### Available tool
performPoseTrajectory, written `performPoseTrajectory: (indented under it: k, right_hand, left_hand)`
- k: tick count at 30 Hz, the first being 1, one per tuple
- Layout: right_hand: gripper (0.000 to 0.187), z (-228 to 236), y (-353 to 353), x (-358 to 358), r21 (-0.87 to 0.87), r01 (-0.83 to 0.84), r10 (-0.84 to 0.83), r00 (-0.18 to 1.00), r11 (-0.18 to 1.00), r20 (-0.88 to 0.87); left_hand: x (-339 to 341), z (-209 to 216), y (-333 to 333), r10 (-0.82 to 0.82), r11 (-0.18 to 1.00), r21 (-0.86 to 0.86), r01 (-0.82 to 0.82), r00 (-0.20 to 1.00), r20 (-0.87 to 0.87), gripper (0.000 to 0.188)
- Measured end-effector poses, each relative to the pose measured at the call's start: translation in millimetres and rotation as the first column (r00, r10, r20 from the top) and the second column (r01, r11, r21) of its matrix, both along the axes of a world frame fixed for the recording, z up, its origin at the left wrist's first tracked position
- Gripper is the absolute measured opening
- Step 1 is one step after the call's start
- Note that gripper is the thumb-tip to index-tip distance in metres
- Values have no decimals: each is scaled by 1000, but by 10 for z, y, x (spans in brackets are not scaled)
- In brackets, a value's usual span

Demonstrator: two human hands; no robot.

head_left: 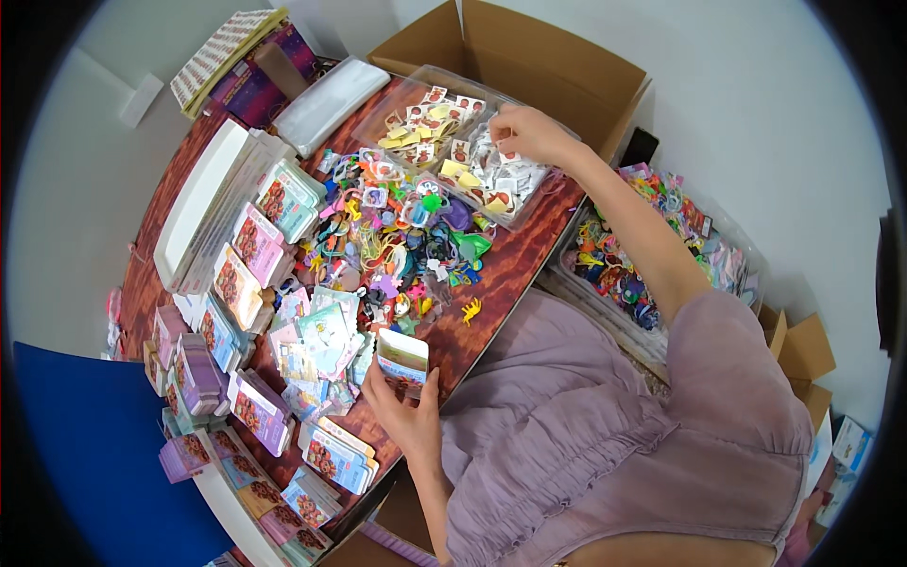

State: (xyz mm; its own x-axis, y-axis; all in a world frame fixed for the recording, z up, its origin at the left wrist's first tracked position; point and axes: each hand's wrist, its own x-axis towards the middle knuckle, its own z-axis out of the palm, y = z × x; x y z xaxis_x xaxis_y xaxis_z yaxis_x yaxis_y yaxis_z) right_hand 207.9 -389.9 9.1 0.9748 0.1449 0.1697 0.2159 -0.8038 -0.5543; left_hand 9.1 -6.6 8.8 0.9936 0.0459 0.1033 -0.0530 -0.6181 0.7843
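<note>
My left hand [406, 416] grips a small carton [403, 354] upright near the table's front edge. Its top is open, with a pale inside showing. My right hand [534, 134] is over the clear plastic tray [518, 219] at the back, its fingers bent down among small white packets [515, 175] and printed cards. Those fingertips are partly hidden, so what they pinch cannot be made out. Between the tray and my left hand lies a heap of colourful small toys and trinkets [387, 236]. Beside the carton is a pile of pastel printed packets [326, 340].
Stacks of flat printed cartons [255, 406] line the table's left side. A yellow animal figure [471, 310] lies near the front edge. A big cardboard box [557, 66] stands behind the tray. To the right, a clear bin [746, 248] holds more trinkets.
</note>
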Motion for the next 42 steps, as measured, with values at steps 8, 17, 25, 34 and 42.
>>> performPoseTrajectory:
  k: [8,17,25,34,42]
  right_hand:
    - [8,-10,-87,-141,327,141,-116,989,935,-95]
    - [7,40,-262,-208,600,361,-227,930,714,-289]
    - [11,12,-374,-230,729,332,-142,940,598,-311]
    - [24,-7,-272,-206,-150,-9,-10,992,989,-127]
    - [20,82,-397,-249,184,175,-158,982,967,-102]
  left_hand:
    - [-31,-63,-22,16,988,-155,-30,996,-89,78]
    - [-2,-137,-9,-13,996,-92,8,999,-45,77]
    - [-21,2,-66,20,986,-160,-37,994,-111,77]
    - [-30,-109,12,-3,997,-75,-2,998,-67,76]
    - [-45,-134,53,10,997,-81,-12,1000,-30,76]
